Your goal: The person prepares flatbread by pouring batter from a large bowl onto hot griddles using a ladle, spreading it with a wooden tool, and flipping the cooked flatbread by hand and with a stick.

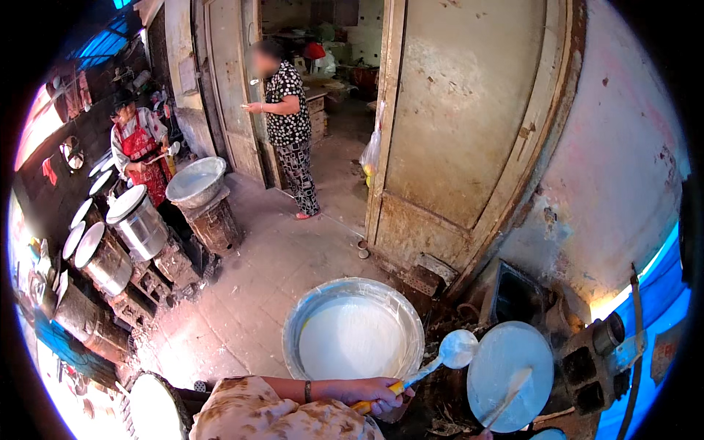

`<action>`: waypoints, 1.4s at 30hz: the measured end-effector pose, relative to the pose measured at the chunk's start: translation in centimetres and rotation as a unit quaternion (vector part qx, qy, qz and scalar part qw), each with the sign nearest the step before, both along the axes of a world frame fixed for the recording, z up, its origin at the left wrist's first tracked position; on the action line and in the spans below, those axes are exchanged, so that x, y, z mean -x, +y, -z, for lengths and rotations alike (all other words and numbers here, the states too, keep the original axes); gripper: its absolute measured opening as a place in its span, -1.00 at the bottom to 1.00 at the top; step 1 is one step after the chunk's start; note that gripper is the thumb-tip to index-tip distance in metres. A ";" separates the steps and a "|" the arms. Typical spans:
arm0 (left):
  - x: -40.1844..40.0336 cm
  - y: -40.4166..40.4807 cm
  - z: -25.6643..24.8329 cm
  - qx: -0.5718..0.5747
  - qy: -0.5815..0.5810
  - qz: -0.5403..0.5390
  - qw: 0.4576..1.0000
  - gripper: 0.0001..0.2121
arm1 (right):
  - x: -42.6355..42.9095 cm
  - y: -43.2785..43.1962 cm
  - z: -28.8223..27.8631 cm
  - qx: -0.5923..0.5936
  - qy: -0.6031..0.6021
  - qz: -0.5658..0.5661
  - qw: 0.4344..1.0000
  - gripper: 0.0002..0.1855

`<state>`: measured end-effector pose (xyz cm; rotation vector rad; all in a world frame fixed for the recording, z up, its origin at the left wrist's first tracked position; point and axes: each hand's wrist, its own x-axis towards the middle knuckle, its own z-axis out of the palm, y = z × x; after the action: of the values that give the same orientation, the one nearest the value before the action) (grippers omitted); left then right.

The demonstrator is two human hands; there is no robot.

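My left hand (pixel 379 391) grips the yellow handle of a ladle (pixel 457 348), whose batter-coated bowl hangs between a basin and a round plate. The wide metal basin (pixel 291 330) holds white liquid batter and stands in front of me. To the right, a spreader (pixel 514 390) with a pale blade rests against the round, flat plate (pixel 495 352), which is coated in a whitish layer. Only fingertips of my right hand (pixel 484 435) show at the bottom edge, at the lower end of the spreader's handle.
Lidded metal pots (pixel 137 236) on brick supports line the left side. A person in a red apron (pixel 140 146) holds a ladle near another basin (pixel 192 201). A second person (pixel 289 121) stands in the doorway. Hollow blocks (pixel 583 366) stand at right.
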<state>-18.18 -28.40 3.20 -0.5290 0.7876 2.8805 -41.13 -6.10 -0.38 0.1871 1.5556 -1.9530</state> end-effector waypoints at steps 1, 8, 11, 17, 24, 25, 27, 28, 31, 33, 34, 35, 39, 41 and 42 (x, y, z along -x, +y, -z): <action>0.5 -0.1 -0.3 -0.007 0.007 0.013 1.000 -0.59 | 0.2 0.7 0.0 0.003 0.001 -0.001 1.000 -0.81; 5.1 -3.1 -2.5 0.091 0.006 0.099 0.991 -0.52 | 2.5 1.0 4.9 -0.028 0.004 0.116 0.993 -0.91; 9.5 -3.2 -5.2 0.121 0.025 0.130 0.984 -0.50 | 1.8 1.0 7.4 0.019 -0.014 0.132 0.991 -0.88; 19.3 3.0 -3.2 0.180 -0.037 0.003 0.983 -0.61 | -2.1 1.8 5.7 0.019 -0.051 0.061 0.997 -0.88; 21.2 12.0 4.7 0.270 -0.197 -0.052 0.941 -0.79 | -2.2 -2.7 12.7 0.185 -0.022 0.108 0.977 -0.78; 21.2 11.9 5.2 0.213 -0.186 -0.045 0.958 -0.83 | -1.1 -3.3 12.6 0.197 -0.014 0.103 0.975 -0.78; 21.0 10.4 6.4 0.099 -0.166 -0.034 0.981 -0.90 | 1.4 -3.1 11.8 0.110 0.004 0.059 0.992 -0.78; 20.5 8.9 4.8 0.054 -0.214 -0.059 0.973 -0.89 | 1.7 -2.8 9.2 0.084 -0.025 0.027 0.996 -0.78; 20.2 6.1 4.1 0.008 -0.207 -0.024 0.978 -0.86 | 3.2 -1.3 5.9 0.063 -0.051 0.140 0.987 -0.80; 20.2 5.9 3.5 -0.012 -0.203 -0.001 0.979 -0.90 | 3.5 -1.8 6.1 0.054 -0.070 0.076 0.993 -0.85; 20.2 5.6 3.9 -0.039 -0.187 0.026 0.981 -0.91 | 3.2 -2.6 6.2 0.054 -0.087 0.019 0.995 -0.84; 20.2 5.1 4.3 -0.066 -0.170 0.051 0.982 -0.92 | 2.7 -3.5 6.3 0.054 -0.103 -0.039 0.992 -0.81; 18.9 0.7 0.4 -0.524 -0.023 0.059 0.849 -0.95 | 2.9 -4.1 4.1 0.094 -0.060 -0.004 0.994 -0.83; 16.6 0.7 -1.4 -0.438 0.080 0.048 0.894 -0.91 | 2.4 -4.5 1.5 0.092 0.065 0.011 0.994 -0.82; 16.5 0.8 -1.3 -0.390 0.082 0.013 0.917 -0.91 | 2.1 -4.6 0.9 0.098 0.118 0.038 0.987 -0.80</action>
<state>-34.65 -27.57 4.47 -0.1688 -0.3698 2.8958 -43.23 -10.67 -1.29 -0.0710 1.5072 -2.2403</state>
